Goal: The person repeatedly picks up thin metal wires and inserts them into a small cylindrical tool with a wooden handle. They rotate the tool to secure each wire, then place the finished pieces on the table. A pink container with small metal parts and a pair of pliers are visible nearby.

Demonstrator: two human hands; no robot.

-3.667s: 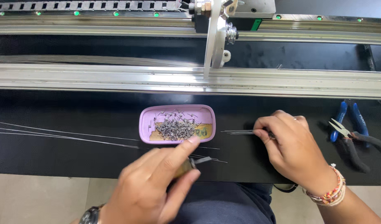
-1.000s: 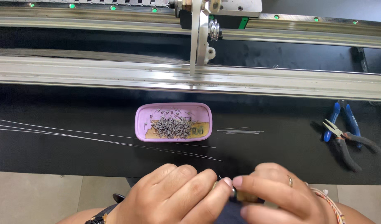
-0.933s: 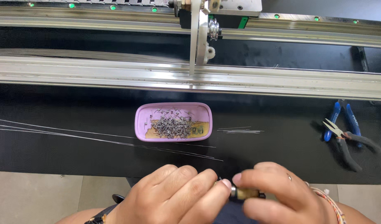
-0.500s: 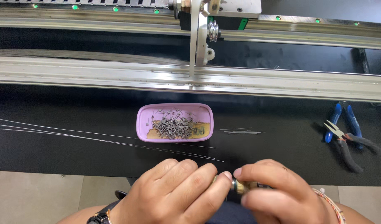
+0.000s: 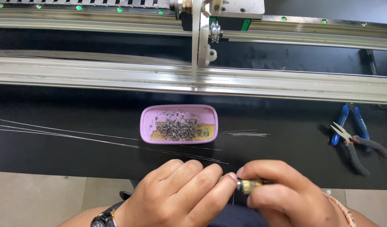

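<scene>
Since the earlier view both hands have drawn together at the surface's near edge. Left hand pinches a thin, springy needle; right hand is clenched round a small, rigid brass-coloured tool, best held by its barrel.

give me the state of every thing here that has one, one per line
left hand: fingertips pinched at the tip of the brass tool
right hand: closed around the brass tool
brass tool: held level between both hands
pink tray: open, holding a heap of small metal pins
blue pliers: jaws shut, lying flat
black pliers: lying flat, untouched
long wires: loose on the black table
</scene>
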